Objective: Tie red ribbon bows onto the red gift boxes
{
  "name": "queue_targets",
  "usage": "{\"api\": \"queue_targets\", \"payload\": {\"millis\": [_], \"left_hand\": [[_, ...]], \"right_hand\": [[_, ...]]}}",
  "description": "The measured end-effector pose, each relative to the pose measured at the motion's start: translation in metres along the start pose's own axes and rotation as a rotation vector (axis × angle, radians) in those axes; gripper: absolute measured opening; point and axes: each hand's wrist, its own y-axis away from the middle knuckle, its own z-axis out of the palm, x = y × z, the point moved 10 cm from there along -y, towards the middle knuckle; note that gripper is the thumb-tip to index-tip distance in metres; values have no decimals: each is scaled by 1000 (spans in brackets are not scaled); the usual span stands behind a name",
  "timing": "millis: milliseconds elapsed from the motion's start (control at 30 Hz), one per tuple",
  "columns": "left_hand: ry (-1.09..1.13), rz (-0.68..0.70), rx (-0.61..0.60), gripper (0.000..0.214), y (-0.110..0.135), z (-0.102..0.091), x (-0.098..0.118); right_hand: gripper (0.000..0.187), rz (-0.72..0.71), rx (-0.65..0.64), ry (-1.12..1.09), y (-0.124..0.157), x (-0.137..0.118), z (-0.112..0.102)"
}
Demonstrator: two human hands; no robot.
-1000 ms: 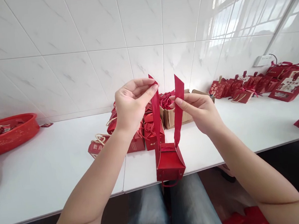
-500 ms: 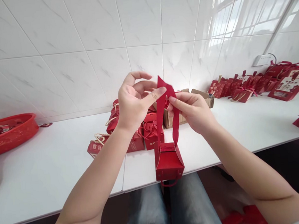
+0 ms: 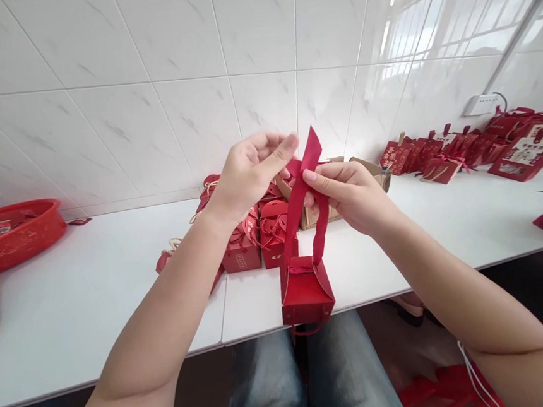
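By my judgement the work is partway along: the wide, flat, dark-red cloth ribbon [image 3: 294, 217] seems to run through the top of the small, slope-sided, red cardboard box [image 3: 306, 289], and its 2 lengths rise from the left and right of that top and cross above the box; no knot or bow shows at the crossing, so fastening the ribbon seems the part left undone; the bare right hand [image 3: 356, 196], above the box and to its right, pinches the ribbon at the crossing between thumb and fingers, with 1 pointed end sticking up past the thumb; the bare left hand [image 3: 250, 177], above the box and to its left, has its fingers curled beside the ribbon, but I cannot tell whether they grip it; the box sits upright at the near edge of the white, flat-topped table [image 3: 118, 293]; its sloping front is smooth, with a slight sheen, and the sides curve in toward a narrow top; a thin red cord loop [image 3: 309, 331] hangs low on its near side; beyond the box, to its left, are red, cord-tied paper gift boxes [image 3: 242, 256], and beyond it, to its right, an open brown cardboard carton [image 3: 378, 178].
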Motion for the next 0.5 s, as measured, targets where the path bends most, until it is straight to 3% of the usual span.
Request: {"api": "queue_targets", "payload": {"millis": [67,133,233,333,433,500], "left_hand": [[-53,-10,-43,24,4,4,-2],[-169,91,20,18,10,-1,8],[-422,385,172,11,27,-6,39],[-709,731,158,4,52,11,61],[-919,1003,79,6,77,31,59],[-974,1056,62,6,86,36,51]], "right_hand": [[34,49,-12,-57,-1,6,-1],[29,102,-35,-122,-1,10,0],[17,197,-65,-284,-1,16,2],[13,325,-101,-416,0,24,3],[15,423,-159,-427,2,29,3],[14,444,-207,-368,1,25,3]]}}
